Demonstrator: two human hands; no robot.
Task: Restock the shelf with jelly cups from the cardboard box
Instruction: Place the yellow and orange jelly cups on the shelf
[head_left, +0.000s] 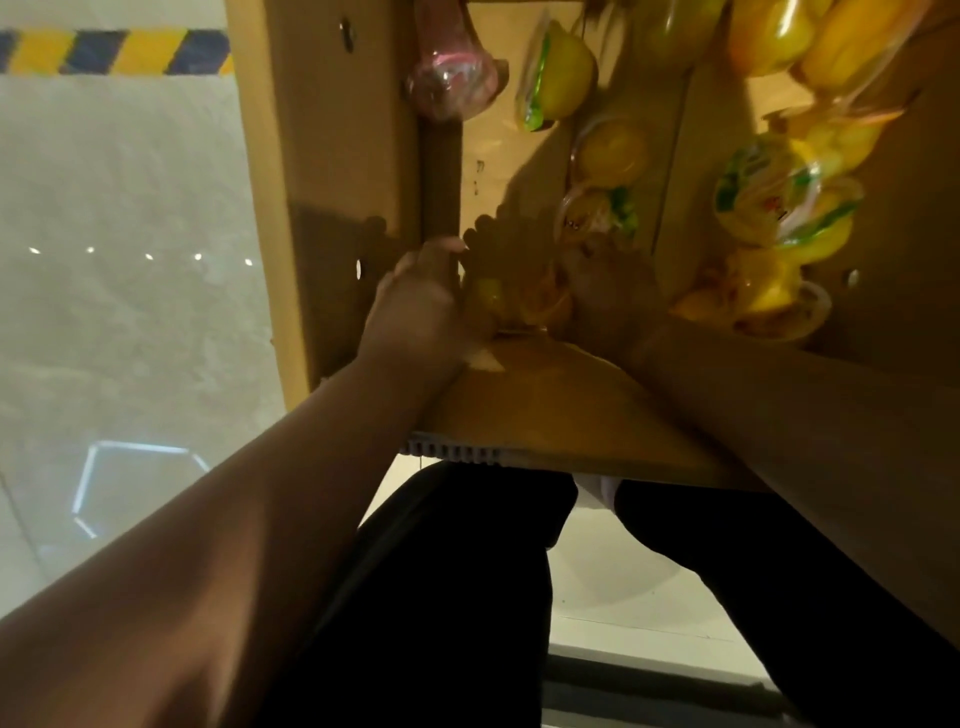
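I look down into an open cardboard box (332, 156) with several jelly cups lying loose on its bottom. Most are yellow, such as one with a green-printed lid (774, 192) and one on its side (563, 78). A single pink cup (449, 85) lies at the far left. My left hand (415, 301) reaches over the near flap (561, 410), its fingers curled around a yellow jelly cup (491, 296). My right hand (608, 286) lies in shadow beside it, over orange-yellow cups (545, 304). Its grip is too dark to read.
The box stands on a pale glossy floor (130, 260), with a yellow-and-black hazard stripe (114, 52) at the top left. My legs in black trousers (441, 597) are just below the box's near flap. No shelf is in view.
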